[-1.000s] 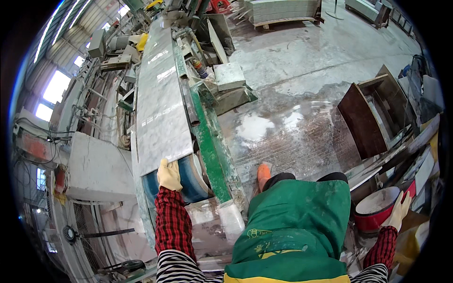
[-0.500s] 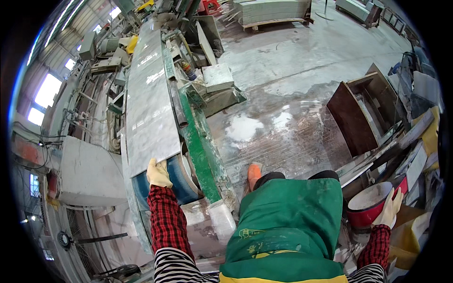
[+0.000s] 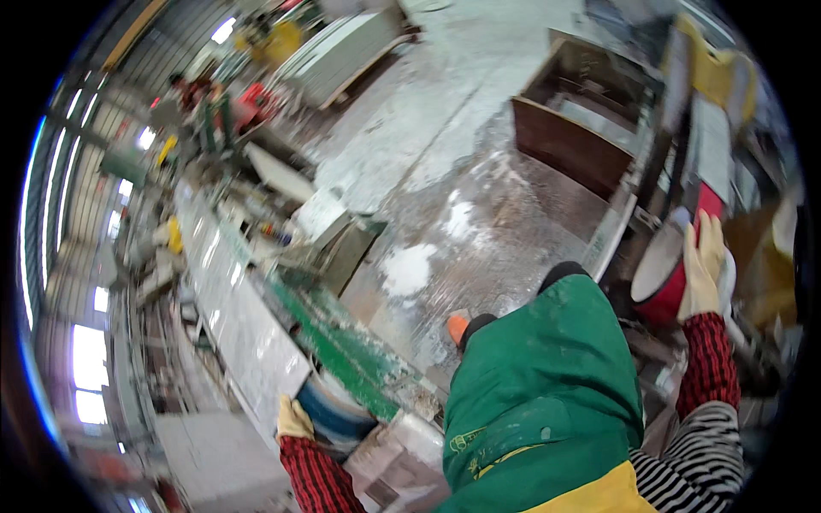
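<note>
A long, glossy pale slab (image 3: 235, 312) lies along a belt conveyor on the left. My left hand (image 3: 295, 419), in a cream glove, is at the slab's near end with its fingers curled at the edge. Below that end shows the conveyor's blue roller end (image 3: 333, 415). Out to the right is my right hand (image 3: 703, 265), also gloved, its fingers stretched out and apart. It is beside a red bucket (image 3: 663, 295) with pale contents, and its fingertips reach a red strip (image 3: 710, 198). Whether they touch the strip I cannot tell.
A green conveyor rail (image 3: 342, 350) runs along the slab's right side. An open brown box (image 3: 573, 154) stands on the wet, white-stained floor (image 3: 428, 256). Stacked boards (image 3: 333, 56) are at the back. Offcuts and a yellow sheet (image 3: 714, 64) crowd the right side.
The view has swung toward the right and blurred. My right hand has risen off the bucket's side, fingers spreading toward the red strip. My left hand stays at the slab's near end.
</note>
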### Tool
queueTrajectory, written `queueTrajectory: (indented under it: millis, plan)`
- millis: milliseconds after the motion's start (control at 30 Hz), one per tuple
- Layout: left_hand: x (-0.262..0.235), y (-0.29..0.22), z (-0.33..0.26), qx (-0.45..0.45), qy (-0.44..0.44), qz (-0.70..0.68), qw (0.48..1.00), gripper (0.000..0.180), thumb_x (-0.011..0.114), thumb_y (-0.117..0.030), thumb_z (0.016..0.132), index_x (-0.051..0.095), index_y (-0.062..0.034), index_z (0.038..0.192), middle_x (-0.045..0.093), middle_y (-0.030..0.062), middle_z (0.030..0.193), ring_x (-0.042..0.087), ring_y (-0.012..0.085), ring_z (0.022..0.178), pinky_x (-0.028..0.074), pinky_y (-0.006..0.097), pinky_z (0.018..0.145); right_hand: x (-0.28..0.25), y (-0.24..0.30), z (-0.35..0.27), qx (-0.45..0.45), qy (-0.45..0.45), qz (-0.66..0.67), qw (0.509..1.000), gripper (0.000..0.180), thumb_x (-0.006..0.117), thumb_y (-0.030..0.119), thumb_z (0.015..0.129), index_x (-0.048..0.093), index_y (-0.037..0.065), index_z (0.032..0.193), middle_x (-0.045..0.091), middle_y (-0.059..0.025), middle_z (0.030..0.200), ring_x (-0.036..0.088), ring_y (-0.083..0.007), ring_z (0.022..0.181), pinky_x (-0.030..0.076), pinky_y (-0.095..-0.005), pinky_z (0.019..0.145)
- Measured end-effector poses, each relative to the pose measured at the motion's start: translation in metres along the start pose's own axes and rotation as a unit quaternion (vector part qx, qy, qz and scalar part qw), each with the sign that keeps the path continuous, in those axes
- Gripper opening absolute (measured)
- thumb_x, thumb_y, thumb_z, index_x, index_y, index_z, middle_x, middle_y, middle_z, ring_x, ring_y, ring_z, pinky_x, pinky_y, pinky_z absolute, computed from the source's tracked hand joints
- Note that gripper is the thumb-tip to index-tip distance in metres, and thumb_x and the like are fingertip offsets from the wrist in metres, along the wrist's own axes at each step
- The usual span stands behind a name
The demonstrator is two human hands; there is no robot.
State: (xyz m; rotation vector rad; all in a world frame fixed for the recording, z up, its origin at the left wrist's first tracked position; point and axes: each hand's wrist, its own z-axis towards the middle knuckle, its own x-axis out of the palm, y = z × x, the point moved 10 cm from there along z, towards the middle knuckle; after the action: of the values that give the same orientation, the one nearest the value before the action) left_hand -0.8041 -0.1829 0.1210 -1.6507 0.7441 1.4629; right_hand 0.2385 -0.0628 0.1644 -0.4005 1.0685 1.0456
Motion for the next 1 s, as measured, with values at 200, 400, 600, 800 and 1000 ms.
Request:
queueTrajectory:
  millis: [200, 400, 600, 800, 1000]
  plan:
    - [0.058, 0.083, 0.006, -0.465, -0.005, -0.464, 0.754, 0.036, 0.06, -0.038, 0.114, 0.066, -0.0025, 0.111, 0.066, 0.0108, 0.076, 0.061, 0.0236, 0.055, 0.044, 0.04, 0.043, 0.0, -0.006, -0.01, -0.036, -0.066, -0.005, 0.997, 0.053, 0.074, 0.031, 0.103, 0.066, 0.004, 0.147, 0.062, -0.0289, 0.151, 0.058, -0.0466, 0.14, 0.046, -0.0522, 0.121]
    - [0.017, 0.048, -0.003, -0.308, 0.041, -0.248, 0.918, 0.041, 0.065, -0.041, 0.113, 0.067, -0.0001, 0.107, 0.056, 0.0043, 0.063, 0.049, 0.0163, 0.046, 0.038, 0.033, 0.039, -0.009, -0.002, 0.024, -0.096, -0.094, 0.01, 0.991, 0.049, 0.074, 0.029, 0.104, 0.066, 0.007, 0.147, 0.064, -0.025, 0.15, 0.058, -0.0448, 0.14, 0.046, -0.05, 0.12]
    - [-0.027, -0.093, -0.019, -0.074, -0.088, -0.352, 0.929, 0.041, 0.064, -0.021, 0.114, 0.061, 0.0008, 0.149, 0.07, 0.0119, 0.105, 0.066, 0.0167, 0.086, 0.055, 0.031, 0.074, 0.008, -0.007, 0.102, -0.135, -0.178, -0.074, 0.972, 0.041, 0.068, 0.03, 0.106, 0.069, 0.004, 0.138, 0.069, -0.0204, 0.125, 0.064, -0.0401, 0.122, 0.052, -0.0499, 0.107]
    - [-0.001, -0.239, 0.01, 0.173, -0.026, -0.242, 0.955, 0.051, 0.068, -0.007, 0.109, 0.056, 0.0033, 0.157, 0.063, 0.0249, 0.154, 0.057, 0.0348, 0.147, 0.042, 0.043, 0.124, 0.03, -0.016, 0.106, -0.086, -0.122, -0.1, 0.984, 0.038, 0.059, 0.035, 0.11, 0.068, 0.006, 0.133, 0.069, -0.0141, 0.121, 0.065, -0.0346, 0.118, 0.052, -0.0495, 0.096]
    - [0.077, -0.233, 0.031, 0.192, -0.001, 0.014, 0.981, 0.06, 0.072, -0.014, 0.104, 0.053, -0.0063, 0.161, 0.057, 0.0218, 0.164, 0.041, 0.0449, 0.16, 0.026, 0.051, 0.134, 0.015, -0.005, 0.1, -0.096, -0.125, -0.1, 0.982, 0.04, 0.069, 0.037, 0.106, 0.069, 0.005, 0.13, 0.069, -0.0135, 0.116, 0.067, -0.0342, 0.111, 0.054, -0.0475, 0.095]
